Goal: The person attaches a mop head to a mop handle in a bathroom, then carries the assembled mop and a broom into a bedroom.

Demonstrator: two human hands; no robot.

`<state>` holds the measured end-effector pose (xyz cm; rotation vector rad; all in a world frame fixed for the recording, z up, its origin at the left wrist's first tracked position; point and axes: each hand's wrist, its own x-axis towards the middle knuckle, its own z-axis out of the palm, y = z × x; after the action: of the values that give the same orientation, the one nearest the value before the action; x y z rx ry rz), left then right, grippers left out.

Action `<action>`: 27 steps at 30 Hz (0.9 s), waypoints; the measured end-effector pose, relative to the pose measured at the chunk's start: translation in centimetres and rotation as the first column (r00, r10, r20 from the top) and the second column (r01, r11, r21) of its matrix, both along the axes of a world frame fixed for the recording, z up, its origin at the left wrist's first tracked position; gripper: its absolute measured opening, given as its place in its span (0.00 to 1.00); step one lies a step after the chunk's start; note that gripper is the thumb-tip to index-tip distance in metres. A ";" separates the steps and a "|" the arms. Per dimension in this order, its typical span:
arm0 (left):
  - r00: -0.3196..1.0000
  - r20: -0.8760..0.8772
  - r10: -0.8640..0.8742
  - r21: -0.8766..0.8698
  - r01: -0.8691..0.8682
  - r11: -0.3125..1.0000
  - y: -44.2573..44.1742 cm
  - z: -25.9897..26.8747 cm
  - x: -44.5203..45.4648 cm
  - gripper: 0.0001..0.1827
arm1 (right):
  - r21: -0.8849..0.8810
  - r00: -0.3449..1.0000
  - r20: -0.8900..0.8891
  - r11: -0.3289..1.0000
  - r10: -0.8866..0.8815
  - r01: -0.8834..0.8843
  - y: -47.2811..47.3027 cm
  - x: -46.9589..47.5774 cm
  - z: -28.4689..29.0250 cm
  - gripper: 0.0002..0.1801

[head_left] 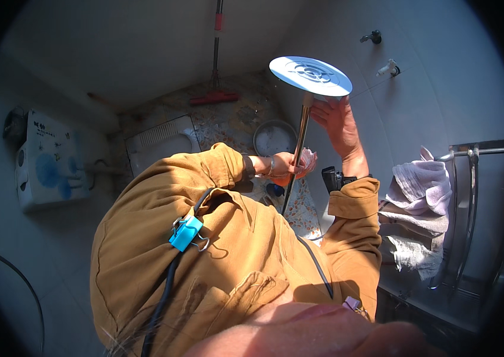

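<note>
A shiny metal pole (302, 129) leans up across the middle of the view, and its lower end is hidden behind my jacket. At its top sits a round white plate (310, 76) with a ring pattern, in bright sun. My left hand (284, 164) wraps the pole about midway and also holds a crumpled pink mesh or cloth (309, 160) against it. Raised to the plate's near right rim, my right hand (341, 127) grips it from below; some fingertips are hidden behind the plate. Beneath my left hand, a dark blue object (275, 190) is partly visible.
A metal basin (275, 139) with whitish liquid stands on the pebble-patterned floor. Beside it is a squat toilet (162, 138). Behind them stands a red floor squeegee (214, 97). Taps (373, 37) and a rack with towels (419, 192) line the right wall; a white box (53, 158) hangs left.
</note>
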<state>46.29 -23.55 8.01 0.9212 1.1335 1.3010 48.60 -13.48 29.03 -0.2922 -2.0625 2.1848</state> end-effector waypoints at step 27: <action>0.723 -0.622 -0.302 -0.017 0.373 0.928 1.4 23.2 -9.8 0.14 | -0.264 0.971 0.005 0.936 -0.241 0.233 9.7 5.7 -4.3 0.15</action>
<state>36.52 -22.18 31.21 1.6366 1.3048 0.7665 54.27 -3.82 24.70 -0.5056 -1.6215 2.2920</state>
